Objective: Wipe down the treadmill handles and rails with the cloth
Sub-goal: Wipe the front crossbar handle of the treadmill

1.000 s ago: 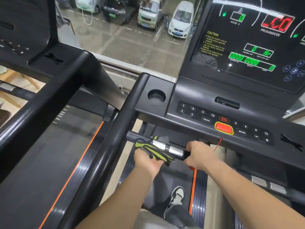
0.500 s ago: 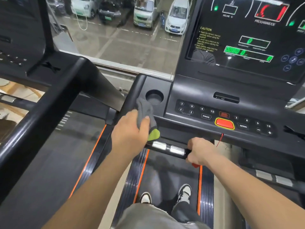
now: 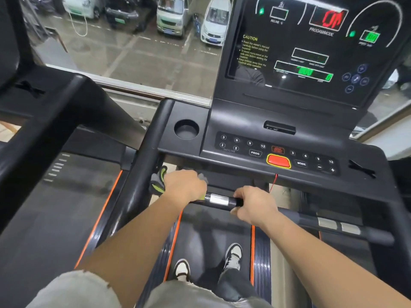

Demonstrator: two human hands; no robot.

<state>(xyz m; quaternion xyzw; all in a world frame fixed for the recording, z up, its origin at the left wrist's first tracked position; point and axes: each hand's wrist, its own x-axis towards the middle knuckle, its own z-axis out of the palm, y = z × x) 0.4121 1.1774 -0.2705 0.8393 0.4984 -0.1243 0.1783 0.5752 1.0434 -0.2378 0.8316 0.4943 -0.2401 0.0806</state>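
Standing on the treadmill belt (image 3: pixel 213 230), a person curls the left hand (image 3: pixel 184 184) around a grey-and-green cloth (image 3: pixel 158 181), pressing it onto the left end of the front handle (image 3: pixel 219 200) — just beside the left rail (image 3: pixel 144 156). The right hand (image 3: pixel 253 206) grips the same handle, apparently for balance. Beyond, the console (image 3: pixel 244 121) glows before a window (image 3: pixel 133 52) — parked cars below.
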